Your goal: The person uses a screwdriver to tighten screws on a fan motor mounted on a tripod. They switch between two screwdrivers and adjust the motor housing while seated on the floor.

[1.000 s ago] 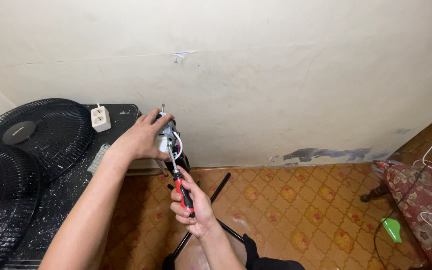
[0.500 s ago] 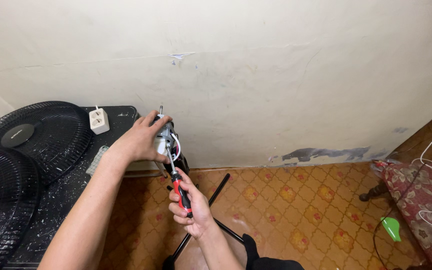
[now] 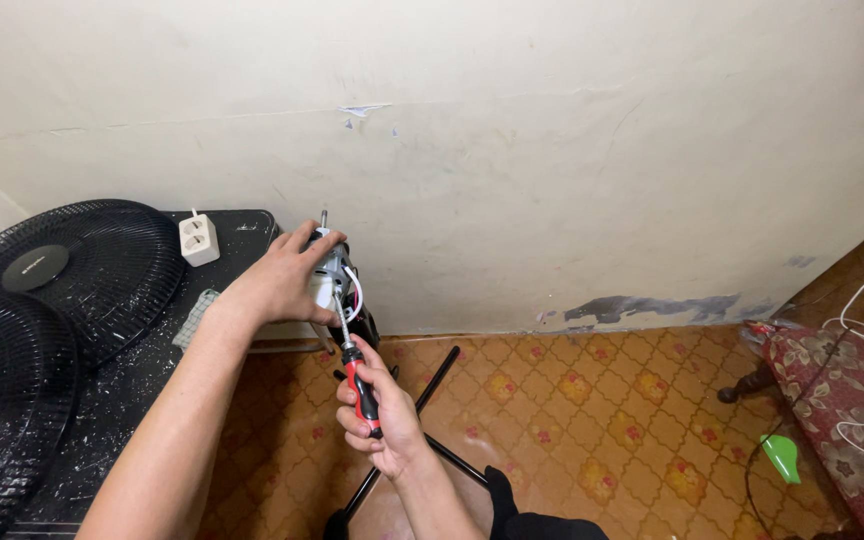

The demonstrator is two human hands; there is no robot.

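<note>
The left hand point(image 3: 277, 285) has its grip closed around a small silver metal fan motor with red and white wires point(image 3: 332, 275), held just right of the black table point(image 3: 102, 420). The right hand point(image 3: 377, 425) clasps a red-and-black-handled screwdriver point(image 3: 357, 375), tip at the motor. Probably best: keep the shaft square to the screw, motor steady.

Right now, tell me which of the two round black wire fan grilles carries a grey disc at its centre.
The upper black fan grille, the one nearer the white socket adapter. The lower grille shows none.
</note>
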